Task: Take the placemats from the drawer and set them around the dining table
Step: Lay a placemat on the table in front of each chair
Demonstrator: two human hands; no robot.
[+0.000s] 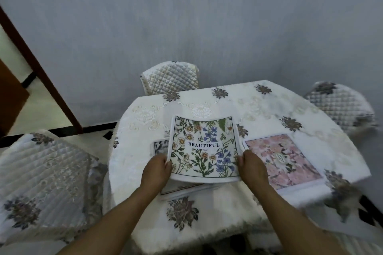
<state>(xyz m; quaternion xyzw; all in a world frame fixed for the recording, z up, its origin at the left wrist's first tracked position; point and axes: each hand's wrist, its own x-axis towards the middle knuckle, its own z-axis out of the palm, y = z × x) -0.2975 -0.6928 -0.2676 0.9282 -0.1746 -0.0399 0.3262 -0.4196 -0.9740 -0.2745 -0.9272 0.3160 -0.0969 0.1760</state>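
I hold a white placemat [204,147] printed with flowers and the word BEAUTIFUL, lifted and bowed a little above the dining table [228,213]. My left hand [156,170] grips its left edge and my right hand [251,168] grips its right edge. Under it lies another placemat [160,146], mostly hidden, with a dark border showing at the left and below. A pink floral placemat [283,161] lies flat on the table to the right, close to the near edge.
The table wears a white embroidered cloth with dark flower motifs. Quilted chairs stand at the far side [171,77], at the right [339,103] and at the near left [45,178]. A grey wall is behind; a brown door frame [39,70] stands at left.
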